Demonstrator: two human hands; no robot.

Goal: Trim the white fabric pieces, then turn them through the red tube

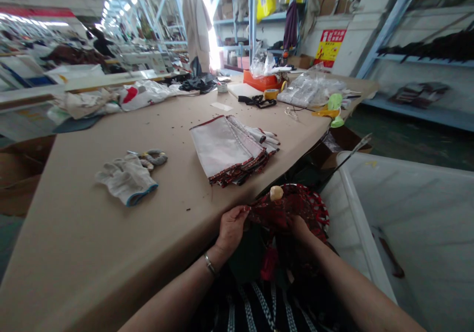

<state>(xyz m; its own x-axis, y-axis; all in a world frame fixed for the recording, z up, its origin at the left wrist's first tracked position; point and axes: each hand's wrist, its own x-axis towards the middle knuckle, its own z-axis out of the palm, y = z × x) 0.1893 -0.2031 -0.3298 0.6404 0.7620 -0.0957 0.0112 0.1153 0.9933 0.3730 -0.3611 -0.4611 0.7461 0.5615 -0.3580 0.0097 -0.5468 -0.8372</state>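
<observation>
Dark red patterned fabric (272, 216) is stretched between my two hands, just off the table's near edge. My left hand (231, 228) pinches its left end between thumb and fingers. On the right, my right hand (299, 227) is closed on the same cloth, its fingertips partly hidden. A pale rounded knob (276, 193) shows at the fabric's upper edge. Beneath and behind the cloth is a round red openwork basket or seat (320, 206); I cannot tell which. A stack of folded pale cloth pieces with dark red edges (231, 147) lies on the table beyond my hands.
On the brown-covered table (166, 238) lie a white work glove with blue cuff (128, 176), black straps (259, 101), an orange box (262, 80) and clear plastic bags (309, 89). A large white bin (355, 213) stands close at the right. Blue shelving (418, 112) is beyond.
</observation>
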